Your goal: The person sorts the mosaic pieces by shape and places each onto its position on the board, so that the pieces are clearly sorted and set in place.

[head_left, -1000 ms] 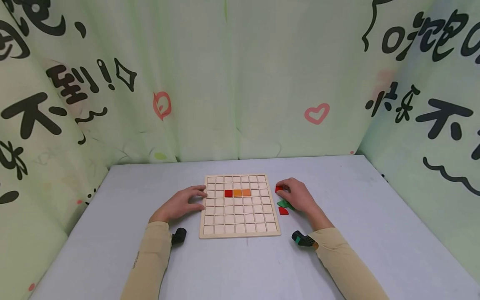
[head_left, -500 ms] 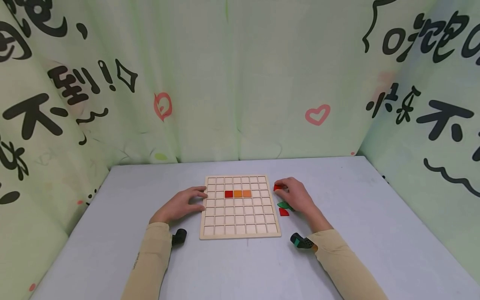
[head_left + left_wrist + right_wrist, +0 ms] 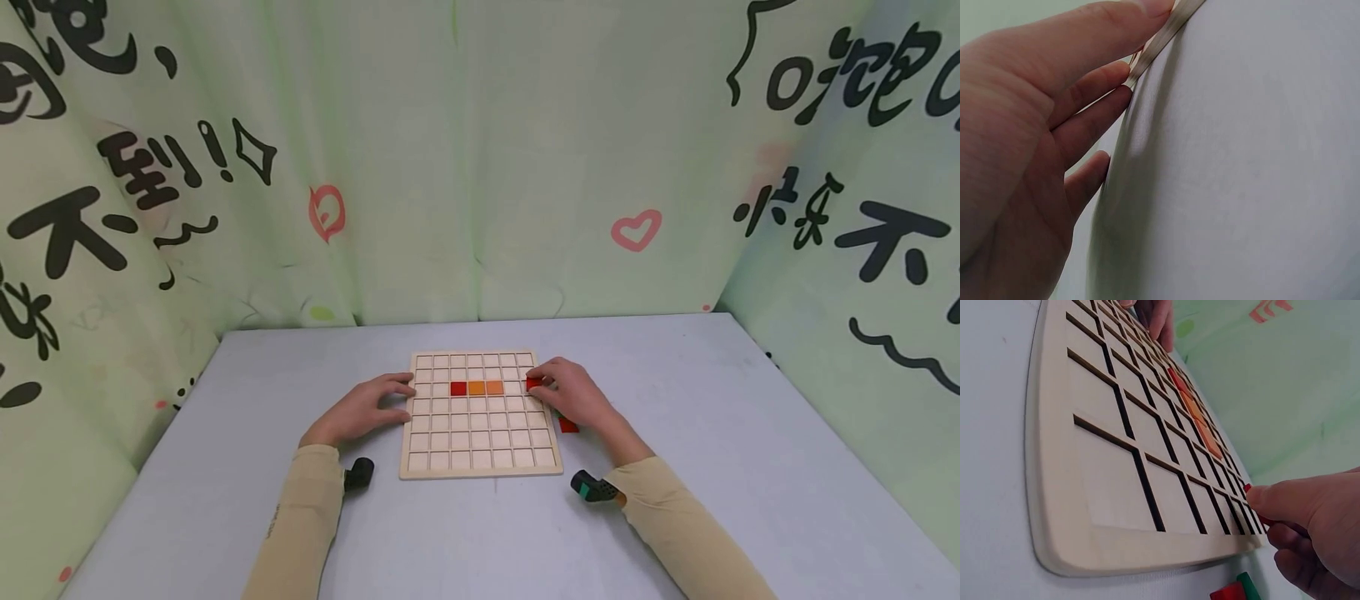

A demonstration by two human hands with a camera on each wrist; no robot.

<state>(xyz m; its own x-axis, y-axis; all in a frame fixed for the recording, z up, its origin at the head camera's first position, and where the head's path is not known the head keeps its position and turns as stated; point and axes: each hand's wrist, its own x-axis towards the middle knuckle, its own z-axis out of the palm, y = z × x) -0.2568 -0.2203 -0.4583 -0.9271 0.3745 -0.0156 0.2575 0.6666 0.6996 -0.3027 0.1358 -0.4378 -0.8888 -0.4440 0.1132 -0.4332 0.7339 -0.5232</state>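
Note:
A wooden grid board (image 3: 479,441) lies on the table. My left hand (image 3: 362,410) rests at its left edge, and in the left wrist view the fairly straight fingers (image 3: 1094,122) touch the board's side. Between thumb and fingers, my right hand (image 3: 572,393) pinches a small red piece (image 3: 532,383) over the right edge of the grid. Only a bit of that red piece (image 3: 1247,487) shows past the thumb in the right wrist view. In one row sit a red tile (image 3: 458,388), an orange tile (image 3: 476,387) and a lighter orange tile (image 3: 494,387).
Right of the board lies another red piece (image 3: 568,425), partly under my hand in the head view. A green piece (image 3: 1249,587) stands beside a red one in the right wrist view. A white cloth covers the table (image 3: 480,542); printed curtains (image 3: 480,167) hang behind it.
My right hand has moved left with the red piece, from beside the board to over its right edge. The green piece is now hidden in the head view. My left hand stays put.

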